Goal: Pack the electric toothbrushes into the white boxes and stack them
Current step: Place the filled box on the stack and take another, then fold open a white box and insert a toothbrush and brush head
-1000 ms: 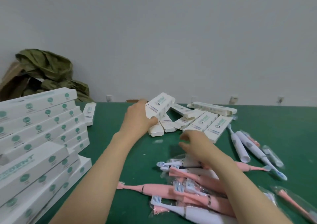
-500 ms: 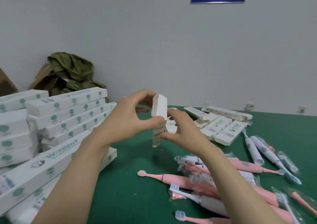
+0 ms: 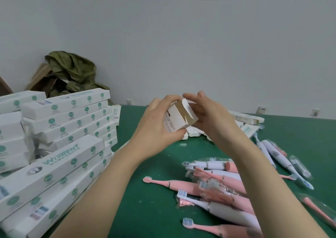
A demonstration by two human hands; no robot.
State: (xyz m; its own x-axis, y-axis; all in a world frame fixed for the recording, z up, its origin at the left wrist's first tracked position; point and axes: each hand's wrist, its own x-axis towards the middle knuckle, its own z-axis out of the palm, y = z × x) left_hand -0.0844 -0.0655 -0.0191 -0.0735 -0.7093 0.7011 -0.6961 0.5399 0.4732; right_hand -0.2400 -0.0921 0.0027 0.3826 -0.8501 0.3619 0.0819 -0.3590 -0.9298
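Observation:
I hold one white box (image 3: 175, 118) up over the green table (image 3: 151, 206), its open end with a brown inner flap turned toward me. My left hand (image 3: 156, 123) grips the box from the left side. My right hand (image 3: 209, 114) holds its open end from the right, fingers at the flap. Pink and white electric toothbrushes (image 3: 214, 188), some in clear wrap, lie in a pile below my right forearm. Flat empty white boxes (image 3: 247, 126) lie behind my hands.
A tall stack of packed white boxes with green dots (image 3: 60, 137) fills the left side. More white toothbrushes (image 3: 278, 155) lie at the right. A green cloth over cardboard (image 3: 71, 73) sits by the wall at the back left.
The box has been raised and turned from edge-on so its open end faces me. Both hands moved up with it, and the right hand shifted to the flap end.

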